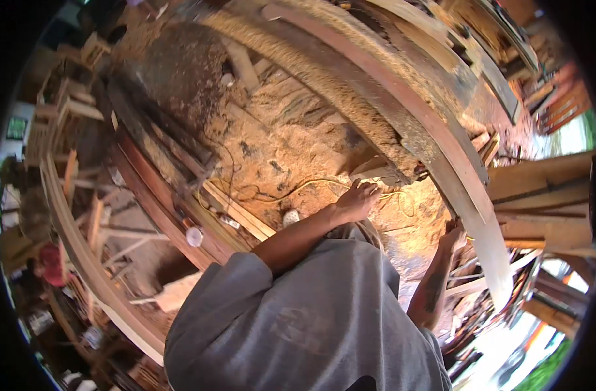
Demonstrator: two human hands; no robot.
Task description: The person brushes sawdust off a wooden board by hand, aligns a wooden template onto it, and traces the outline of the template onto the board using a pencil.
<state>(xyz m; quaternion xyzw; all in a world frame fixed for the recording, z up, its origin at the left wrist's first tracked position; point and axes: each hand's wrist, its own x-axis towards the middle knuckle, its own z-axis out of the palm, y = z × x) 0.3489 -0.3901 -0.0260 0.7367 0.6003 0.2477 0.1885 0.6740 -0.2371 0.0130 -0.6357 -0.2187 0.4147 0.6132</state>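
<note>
My left hand (pixel 359 199) is over the sawdust-covered floor, close to the sawn end of a thick, dusty timber (pixel 392 153). Its fingers look loosely spread, with nothing visible in them. A yellow cable (pixel 304 186) runs behind that hand. On the right, my right hand (pixel 452 236) is closed at the near edge of a long wooden plank (pixel 464 195), which lies along the timber and overhangs toward me at its pale end. The plank's edge partly hides those fingers.
Reddish beams (pixel 161 205) lie at the left, with a round container (pixel 194 236) on them. A white cup-like object (pixel 290 217) sits on the floor. Wooden frames (pixel 70 107) stand far left. Stacked boards (pixel 539 202) and scrap wood (pixel 480 287) are at right.
</note>
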